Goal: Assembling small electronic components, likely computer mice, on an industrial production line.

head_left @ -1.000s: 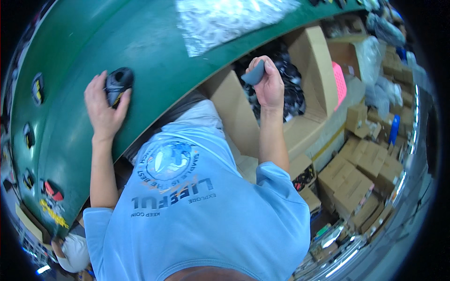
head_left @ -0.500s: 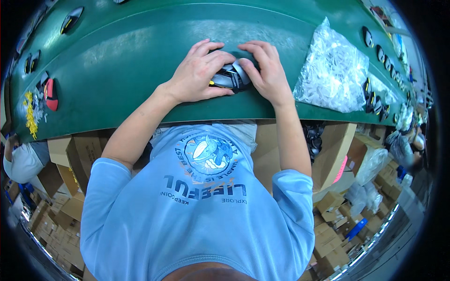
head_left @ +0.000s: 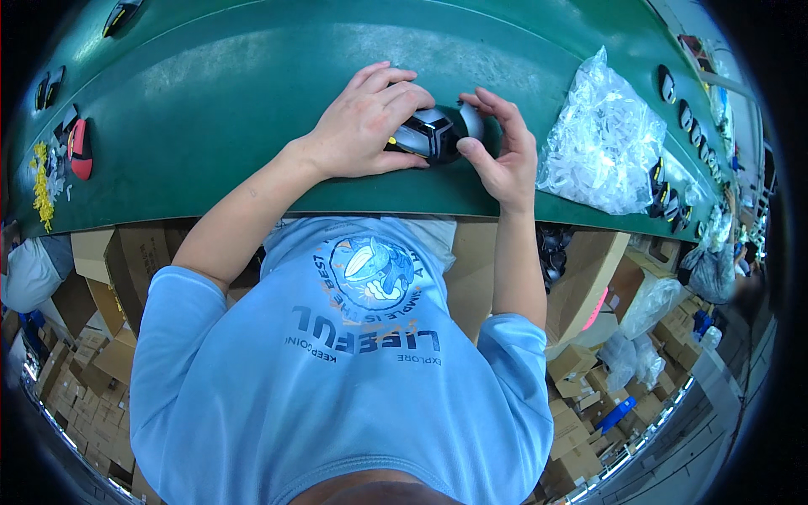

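A black and grey computer mouse [head_left: 431,135] with a yellow accent rests on the green table, near its front edge. My left hand [head_left: 370,122] is closed around the mouse's left side, fingers over the far edge and thumb along the near edge. Just off the mouse's right end, my right hand [head_left: 509,151] pinches a curved grey cover [head_left: 471,122] between thumb and fingers. A dark opening shows on the mouse beside the cover. Right of that hand lies a clear plastic bag [head_left: 602,139] full of small translucent pieces.
On the green table [head_left: 252,84], a red mouse [head_left: 80,150] lies at far left beside small yellow parts [head_left: 40,189]. Several dark mice [head_left: 686,115] line the right side. Below the table edge stand open cardboard boxes [head_left: 581,290].
My right hand has drawn the grey cover away from the mouse, to the right. My left hand stays on the mouse. The view has shifted slightly.
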A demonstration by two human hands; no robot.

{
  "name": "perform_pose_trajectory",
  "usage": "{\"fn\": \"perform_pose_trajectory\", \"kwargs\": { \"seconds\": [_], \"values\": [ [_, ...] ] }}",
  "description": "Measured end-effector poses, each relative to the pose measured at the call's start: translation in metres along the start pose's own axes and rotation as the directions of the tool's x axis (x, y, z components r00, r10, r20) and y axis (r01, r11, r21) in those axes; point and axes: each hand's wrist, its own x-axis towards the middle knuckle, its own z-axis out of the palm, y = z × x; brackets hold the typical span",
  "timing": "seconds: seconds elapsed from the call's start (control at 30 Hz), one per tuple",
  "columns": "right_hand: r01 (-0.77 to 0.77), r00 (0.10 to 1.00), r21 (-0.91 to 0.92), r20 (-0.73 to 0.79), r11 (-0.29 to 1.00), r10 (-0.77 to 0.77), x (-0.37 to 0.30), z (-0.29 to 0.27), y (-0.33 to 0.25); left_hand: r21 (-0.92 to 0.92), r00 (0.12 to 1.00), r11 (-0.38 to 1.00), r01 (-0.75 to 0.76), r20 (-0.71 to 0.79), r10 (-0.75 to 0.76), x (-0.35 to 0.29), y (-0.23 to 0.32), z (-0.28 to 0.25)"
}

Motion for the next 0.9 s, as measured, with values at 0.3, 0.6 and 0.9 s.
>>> {"fn": "perform_pose_trajectory", "kwargs": {
  "seconds": [0.3,0.6,0.9],
  "values": [
    [0.191,0.98,-0.406,0.124,0.894,-0.153,-0.017,0.0,-0.002,0.019,1.0,1.0,-0.01,-0.01,0.011,0.0,-0.002,0.001],
    [0.171,0.969,-0.311,0.226,0.935,-0.102,0.0,-0.015,-0.011,0.03,1.0,1.0,-0.005,-0.01,0.005,-0.001,-0.001,0.001],
    [0.234,0.968,-0.418,0.186,0.878,-0.169,-0.011,0.004,-0.013,0.034,1.0,0.999,-0.005,-0.015,0.006,0.0,-0.002,0.001]
  ]
}}
